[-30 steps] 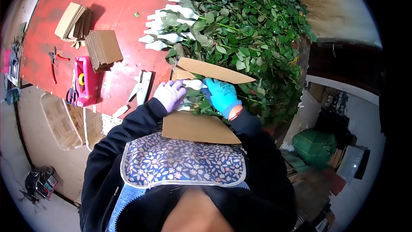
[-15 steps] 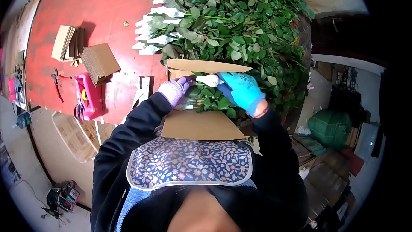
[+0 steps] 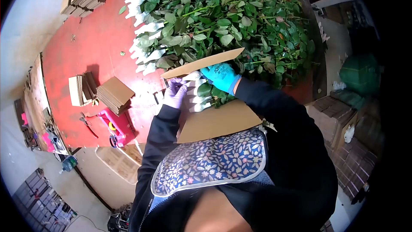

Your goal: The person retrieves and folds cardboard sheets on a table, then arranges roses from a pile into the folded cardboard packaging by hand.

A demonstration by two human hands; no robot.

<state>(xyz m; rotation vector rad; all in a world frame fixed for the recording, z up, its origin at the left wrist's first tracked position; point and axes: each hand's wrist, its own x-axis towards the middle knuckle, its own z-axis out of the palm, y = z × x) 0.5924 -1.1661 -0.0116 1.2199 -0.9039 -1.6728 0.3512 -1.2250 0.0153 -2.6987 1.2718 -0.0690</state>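
My right hand (image 3: pixel 221 77), in a blue coated glove, closes round a leafy stem just behind its white-netted flower head (image 3: pixel 193 76). My left hand (image 3: pixel 175 93), in a thin purple glove, is beside the narrow tip of that net, its fingers pinched together; what they hold, if anything, is hidden. Both hands are inside an open brown cardboard wrap (image 3: pixel 219 122), between its raised back flap (image 3: pixel 206 63) and the front flap near my apron. Several other white-netted heads (image 3: pixel 201 103) lie in the wrap with green leaves behind them.
A large pile of leafy stems (image 3: pixel 223 17) with white-netted heads covers the table's far side. On the red table (image 3: pixel 64 116) are cardboard stacks (image 3: pixel 115 94), red-handled pruners (image 3: pixel 89 124), a pink tape dispenser (image 3: pixel 118 126) and scissors (image 3: pixel 113 141).
The camera view has turned, shifting the table items right and down. The held netted head has moved towards the wrap's back flap, with both hands staying close to it.
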